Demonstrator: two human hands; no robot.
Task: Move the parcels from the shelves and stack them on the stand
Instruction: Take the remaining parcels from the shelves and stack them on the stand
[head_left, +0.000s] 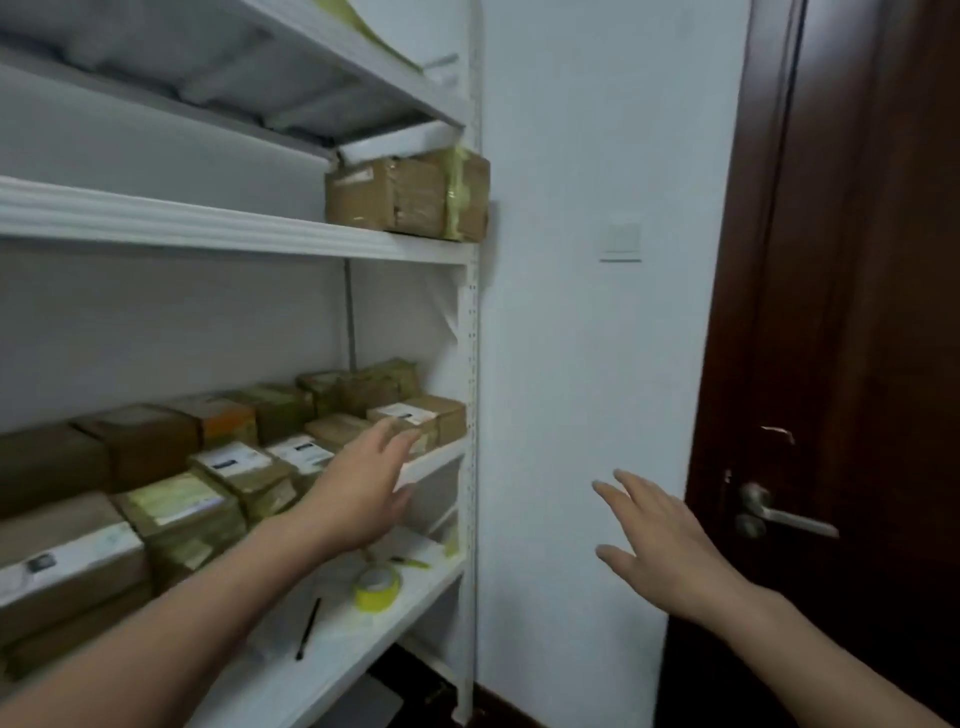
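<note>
Upper shelf (208, 223): one taped brown parcel (408, 195) at its right end
Middle shelf (437, 460): rows of brown parcels (228, 467), several with white labels
Lower shelf (332, 649): yellow tape roll (377, 587), dark pen (308, 629)

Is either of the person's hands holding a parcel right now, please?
No: the left hand and the right hand both have straight, spread fingers and grip nothing, the left reaching toward a labelled parcel.

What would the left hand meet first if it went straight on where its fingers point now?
Probably the labelled parcel at the right end of the middle shelf. The left hand points open fingers at its front edge. Depth is blurred, so I cannot tell whether they touch.
</note>
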